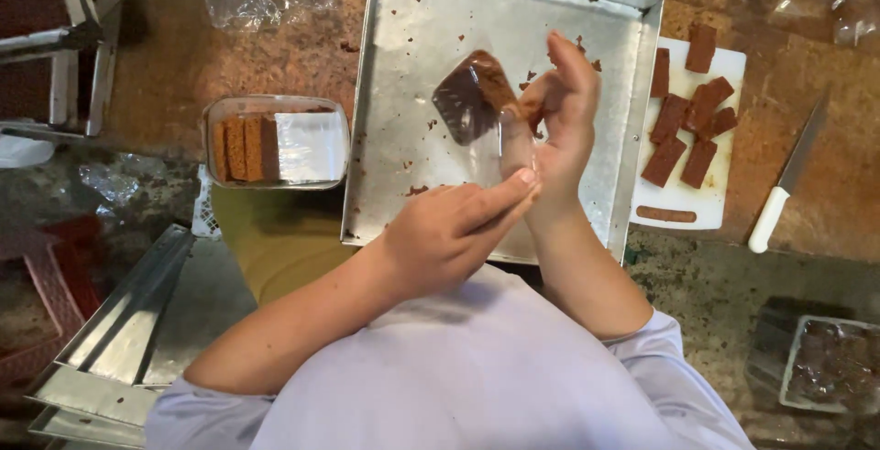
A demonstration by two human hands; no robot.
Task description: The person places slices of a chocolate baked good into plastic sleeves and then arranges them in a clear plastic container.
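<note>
Both forearms are reaching forward from pale short sleeves, bare from above the elbow down. The left hand (454, 230) is lying low and nearer the body, palm turned downward, its knuckles bent and its fingers (500, 195) stretching out toward the right wrist, where the fingertips are touching the heel of the other hand. The right hand (559, 115) is rising above it, standing nearly upright on a straight wrist, palm facing left. Its fingers are extending upward and curling slightly inward, with the thumb folding across toward them in a loose pinch. The right forearm is angling steeply back toward the torso.
</note>
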